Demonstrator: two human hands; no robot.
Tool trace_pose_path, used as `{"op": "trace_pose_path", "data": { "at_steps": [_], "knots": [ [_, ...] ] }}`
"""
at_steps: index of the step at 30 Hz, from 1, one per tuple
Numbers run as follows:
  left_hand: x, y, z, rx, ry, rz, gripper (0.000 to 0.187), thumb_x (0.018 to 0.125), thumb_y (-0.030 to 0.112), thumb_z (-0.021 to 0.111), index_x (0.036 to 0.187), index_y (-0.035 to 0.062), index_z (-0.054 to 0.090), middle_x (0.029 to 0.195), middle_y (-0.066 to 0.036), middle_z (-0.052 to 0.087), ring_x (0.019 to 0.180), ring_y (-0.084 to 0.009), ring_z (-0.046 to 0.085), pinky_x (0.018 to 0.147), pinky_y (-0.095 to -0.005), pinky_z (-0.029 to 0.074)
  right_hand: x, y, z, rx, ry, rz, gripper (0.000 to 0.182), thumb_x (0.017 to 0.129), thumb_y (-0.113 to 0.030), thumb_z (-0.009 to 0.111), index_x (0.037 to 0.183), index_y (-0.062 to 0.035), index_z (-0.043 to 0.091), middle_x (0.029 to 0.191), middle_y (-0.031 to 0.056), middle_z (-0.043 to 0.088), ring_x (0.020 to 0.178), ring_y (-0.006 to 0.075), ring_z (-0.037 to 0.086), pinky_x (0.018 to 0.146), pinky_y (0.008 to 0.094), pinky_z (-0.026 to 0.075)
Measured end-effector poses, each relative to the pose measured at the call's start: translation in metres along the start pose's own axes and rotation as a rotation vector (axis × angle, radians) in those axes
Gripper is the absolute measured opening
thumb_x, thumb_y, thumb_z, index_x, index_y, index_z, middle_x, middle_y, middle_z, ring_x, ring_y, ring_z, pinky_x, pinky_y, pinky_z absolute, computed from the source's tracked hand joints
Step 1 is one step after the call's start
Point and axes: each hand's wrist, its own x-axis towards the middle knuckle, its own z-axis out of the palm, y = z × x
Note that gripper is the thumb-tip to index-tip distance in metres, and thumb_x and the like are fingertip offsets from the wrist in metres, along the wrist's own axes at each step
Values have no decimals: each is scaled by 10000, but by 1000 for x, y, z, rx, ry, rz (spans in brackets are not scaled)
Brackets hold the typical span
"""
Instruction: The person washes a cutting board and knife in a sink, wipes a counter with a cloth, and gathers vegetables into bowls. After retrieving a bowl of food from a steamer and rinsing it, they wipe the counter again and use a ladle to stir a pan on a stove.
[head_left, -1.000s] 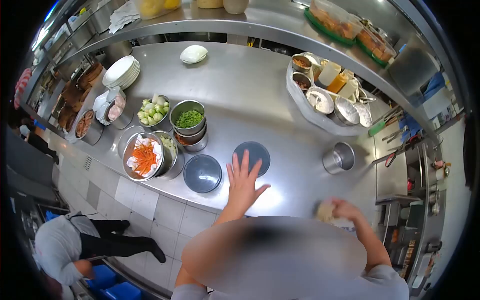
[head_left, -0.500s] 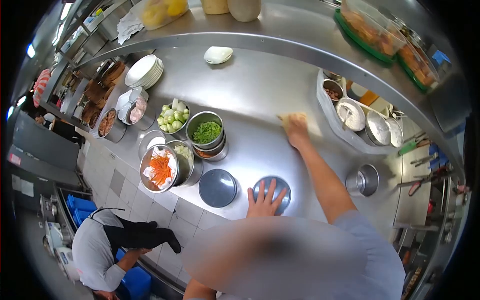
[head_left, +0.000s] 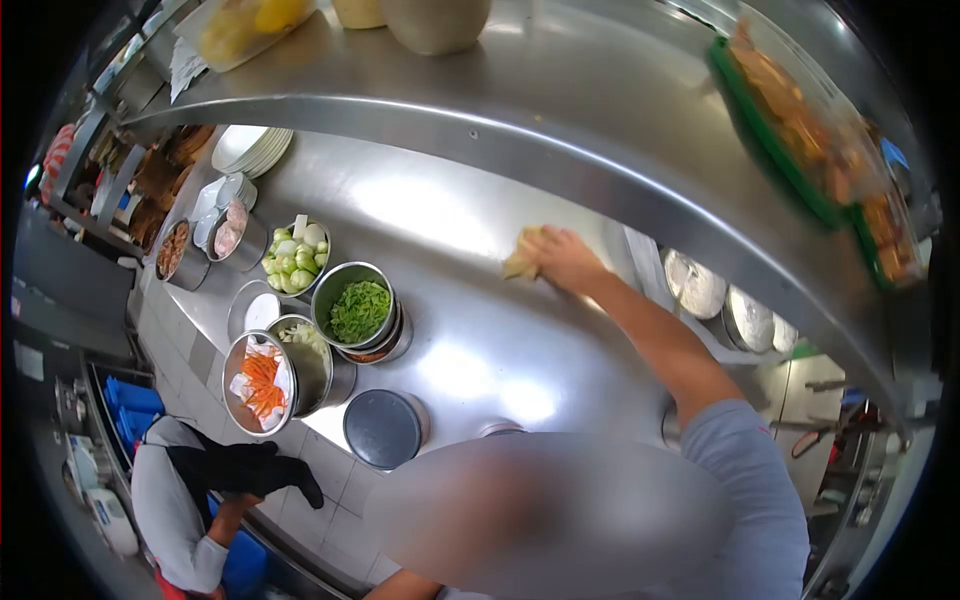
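Observation:
My right hand (head_left: 568, 262) presses a yellowish cloth (head_left: 522, 258) against the steel worktop (head_left: 470, 300), fingers closed over it. The cloth lies apart from the tubs and bowls. My left hand is hidden behind the blurred patch at the bottom; only a bit of forearm (head_left: 405, 585) shows. Near that patch stands a round container with a dark grey top (head_left: 382, 428). The edge of a second round item (head_left: 502, 428) peeks out beside it.
At left stand metal containers of chopped greens (head_left: 360, 310), carrot strips (head_left: 262, 385) and cut green vegetables (head_left: 296, 262), with stacked white plates (head_left: 250, 150) behind. A raised steel shelf (head_left: 560, 110) crosses overhead. A co-worker (head_left: 175, 510) is at lower left.
My right hand has moved the cloth left across the worktop. My left hand, earlier spread on a round grey lid, has gone out of sight. The view has shifted, hiding the small white dish.

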Motion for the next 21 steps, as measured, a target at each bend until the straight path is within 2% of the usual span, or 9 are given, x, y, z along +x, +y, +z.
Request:
{"op": "trace_pose_path", "data": {
  "at_steps": [5,9,10,14,15,16,17,18,21],
  "knots": [
    [40,-5,-13,-17,10,-36,864,654,370,805,1424,345,414,1530,-73,303,1404,-346,277,1066,-689,208,29,139,37,-74,139,557,380,920,-153,470,1293,-140,540,1278,145,546,1169,327,505,989,427,394],
    [76,-16,-21,4,89,-116,859,654,357,807,1420,324,420,1536,-83,291,1404,-352,278,1078,-679,205,13,151,48,-89,114,782,343,938,-164,439,1253,-99,560,1239,177,558,1132,345,521,973,433,405],
    [85,-18,-24,49,106,-141,904,675,355,799,1462,310,358,1541,-87,281,1413,-336,273,1080,-654,226,6,133,52,-79,112,796,338,942,-167,432,1243,-89,565,1229,184,561,1123,349,525,969,435,408],
    [122,-37,-22,78,322,-165,859,660,343,815,1421,262,426,1531,-145,293,1406,-380,273,1080,-668,191,-59,10,33,133,-15,896,330,960,-177,402,1202,-49,586,1189,216,574,1086,366,540,953,442,419],
    [128,-41,-20,83,357,-147,843,664,353,812,1415,257,441,1529,-150,297,1404,-382,273,1081,-668,185,-87,-35,29,284,263,880,318,952,-169,399,1147,-45,618,1149,219,597,1054,384,549,930,459,432],
    [132,-46,-17,89,385,-120,830,661,368,813,1404,252,461,1525,-154,305,1404,-385,269,1082,-670,175,-105,-81,-6,431,41,1092,276,899,-119,453,1078,-37,646,1111,210,620,1042,389,554,927,467,434],
    [133,-46,-18,94,393,-97,832,656,389,812,1398,227,472,1520,-161,312,1403,-391,267,1080,-677,162,-161,-132,15,138,299,732,252,847,-60,513,1043,-69,673,1136,173,625,1083,353,550,973,452,416],
    [130,-40,-27,101,364,-113,831,666,384,811,1403,214,466,1519,-167,310,1404,-396,261,1081,-679,153,-194,-182,-17,450,359,725,268,792,-21,557,1004,-105,699,1136,156,630,1119,336,534,991,450,403],
    [131,-10,-18,85,400,33,803,700,352,801,1405,172,459,1508,-199,311,1393,-414,269,1083,-663,176,-317,-290,-81,503,150,625,144,769,-133,648,882,-181,723,1240,15,631,1214,253,516,1001,387,395]
  ]
}}
